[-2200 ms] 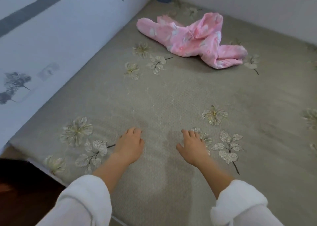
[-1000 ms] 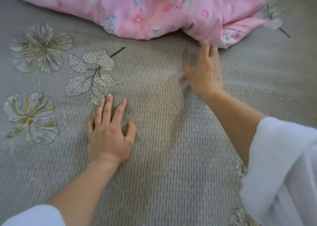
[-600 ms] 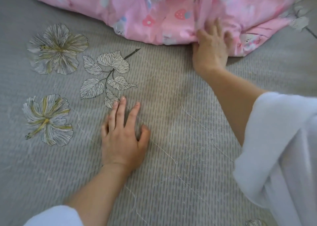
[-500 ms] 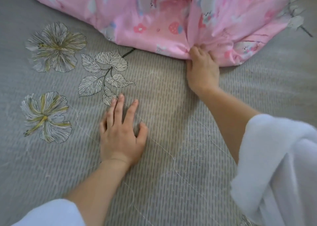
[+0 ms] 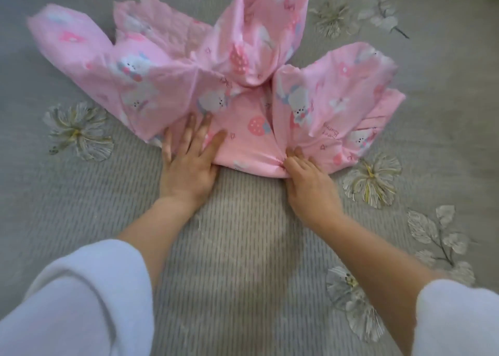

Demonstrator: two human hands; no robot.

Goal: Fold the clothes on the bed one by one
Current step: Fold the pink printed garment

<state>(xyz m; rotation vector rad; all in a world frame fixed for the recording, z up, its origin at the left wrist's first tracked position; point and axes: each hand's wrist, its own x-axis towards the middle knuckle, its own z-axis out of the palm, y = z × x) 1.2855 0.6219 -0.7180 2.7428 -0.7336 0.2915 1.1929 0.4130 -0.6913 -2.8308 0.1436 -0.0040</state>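
The garment (image 5: 243,139) lies heaped on the bed (image 5: 243,247) at 12 o'clock, its parts spreading toward 10 and 2 o'clock. The left grip (image 5: 189,166) rests flat on the garment's near edge, and the right grip (image 5: 307,182) pinches that same edge at the left grip's 3 o'clock, the two apart.

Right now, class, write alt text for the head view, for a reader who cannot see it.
A crumpled pink garment printed with bunnies and strawberries lies on a grey flowered bedspread. The left hand rests flat on its near edge; the right hand pinches that edge.
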